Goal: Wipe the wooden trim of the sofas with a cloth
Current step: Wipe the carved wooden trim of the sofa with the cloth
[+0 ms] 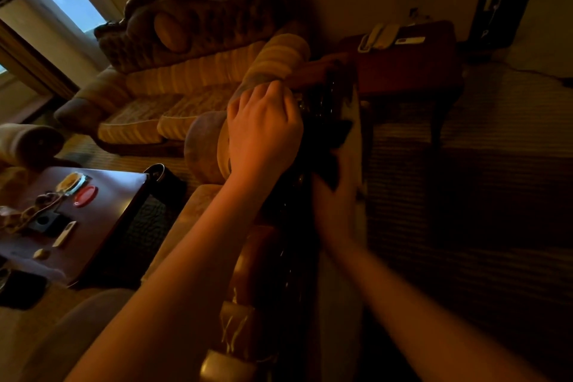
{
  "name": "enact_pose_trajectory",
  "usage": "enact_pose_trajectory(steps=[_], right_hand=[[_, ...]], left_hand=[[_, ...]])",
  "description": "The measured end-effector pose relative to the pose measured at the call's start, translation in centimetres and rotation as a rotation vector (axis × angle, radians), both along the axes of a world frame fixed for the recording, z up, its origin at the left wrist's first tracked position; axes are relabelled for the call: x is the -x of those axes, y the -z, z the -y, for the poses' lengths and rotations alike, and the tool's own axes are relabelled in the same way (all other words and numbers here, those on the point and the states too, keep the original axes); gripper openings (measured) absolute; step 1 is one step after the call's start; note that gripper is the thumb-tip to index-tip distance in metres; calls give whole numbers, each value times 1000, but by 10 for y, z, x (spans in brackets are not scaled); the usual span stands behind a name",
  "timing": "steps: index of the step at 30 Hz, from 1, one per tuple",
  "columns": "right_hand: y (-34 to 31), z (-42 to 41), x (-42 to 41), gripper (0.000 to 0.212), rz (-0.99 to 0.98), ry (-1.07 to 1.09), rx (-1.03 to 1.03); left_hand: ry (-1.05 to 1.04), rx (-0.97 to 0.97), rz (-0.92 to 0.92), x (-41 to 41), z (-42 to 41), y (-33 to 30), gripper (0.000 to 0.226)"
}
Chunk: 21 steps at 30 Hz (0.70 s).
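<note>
Along the sofa's carved wooden trim (313, 108), my left hand (263, 130) rests curled on top; my right hand (333, 205) grips a cloth (333, 146), wiping mid-job; 2 sofas remain.

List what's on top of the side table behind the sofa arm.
On the side table I can see a white corded phone and a flat white remote-like item. A small dark object sits at the back edge; too dim to identify.

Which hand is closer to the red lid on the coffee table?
Left. The left hand rests on the sofa arm above the red lid; the right hand works beyond it.
</note>
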State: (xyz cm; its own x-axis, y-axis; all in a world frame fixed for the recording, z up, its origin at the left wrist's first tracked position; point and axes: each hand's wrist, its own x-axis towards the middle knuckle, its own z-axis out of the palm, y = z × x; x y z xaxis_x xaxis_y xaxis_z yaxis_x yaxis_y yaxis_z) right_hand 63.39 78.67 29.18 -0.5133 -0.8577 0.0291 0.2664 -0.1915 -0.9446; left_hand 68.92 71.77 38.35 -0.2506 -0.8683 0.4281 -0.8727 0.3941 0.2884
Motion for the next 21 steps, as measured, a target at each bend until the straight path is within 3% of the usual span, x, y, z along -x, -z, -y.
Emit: enact_pose_trajectory(steps=[3,5,7,9,12,16,19,21], right_hand=[[-6,-57,-30,22,69,-144,-45],[-13,-42,-16,31,89,-116,-62],[-19,-3,8,17,25,-53,-56],[-23,36,23,25,-60,16,-93],[-21,43,21,24,-39,9,-67],[5,-43,-19,62,49,-137,-240],[11,-74,-33,57,-44,-290,-339],[1,-55,-25,37,-40,-188,-288]], left_hand=[[-1,1,-28,0,-2,2,30],[1,8,-33,0,-2,3,29],[-1,12,-38,0,-1,2,29],[-4,8,-38,0,0,1,29],[6,8,-33,0,1,-1,30],[8,32,-35,0,0,2,31],[12,36,-37,0,1,4,33],[8,40,-38,-1,1,4,34]])
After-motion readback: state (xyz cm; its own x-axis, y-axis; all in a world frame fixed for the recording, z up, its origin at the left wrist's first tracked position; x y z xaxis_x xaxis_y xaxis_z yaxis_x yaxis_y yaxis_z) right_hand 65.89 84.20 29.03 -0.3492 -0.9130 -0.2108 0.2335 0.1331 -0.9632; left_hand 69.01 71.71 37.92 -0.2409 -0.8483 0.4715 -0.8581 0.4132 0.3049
